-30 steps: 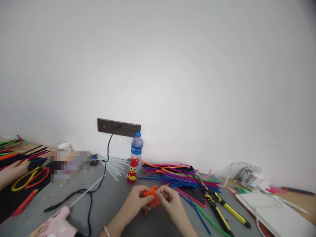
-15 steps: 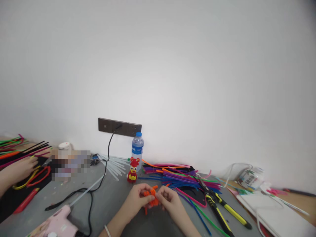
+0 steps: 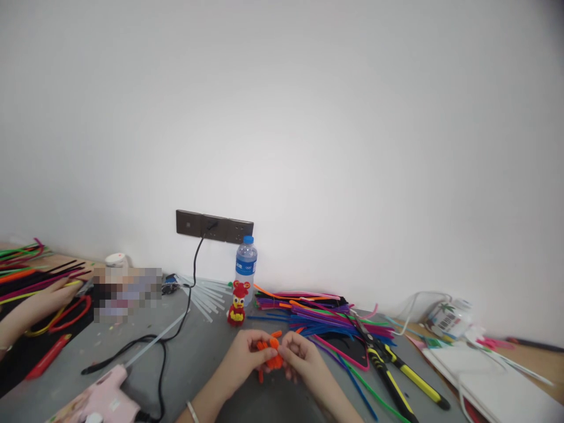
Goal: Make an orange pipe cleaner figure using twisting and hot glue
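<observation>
An orange piece of bent pipe cleaner [image 3: 274, 357] is held between both hands, low in the middle of the view. My left hand [image 3: 247, 355] grips it from the left, thumb on top. From the right, my right hand [image 3: 302, 355] pinches its edge with thumb and forefinger. Just beyond the hands, a small red and yellow figure [image 3: 237, 305] stands upright in front of a water bottle [image 3: 245, 261] with a blue cap. The fingertips partly hide the orange piece.
Colourful pipe cleaners [image 3: 308, 311] lie behind the hands, with yellow-black shears [image 3: 396, 370] to the right. A pink glue gun [image 3: 106, 399] and black cable [image 3: 162, 370] lie left. Another person's hand [image 3: 44, 302] is at far left, near red-handled scissors [image 3: 73, 314].
The other person's hand at far left has moved right and now has a yellow pipe cleaner at its fingers. My two hands have barely moved around the orange piece.
</observation>
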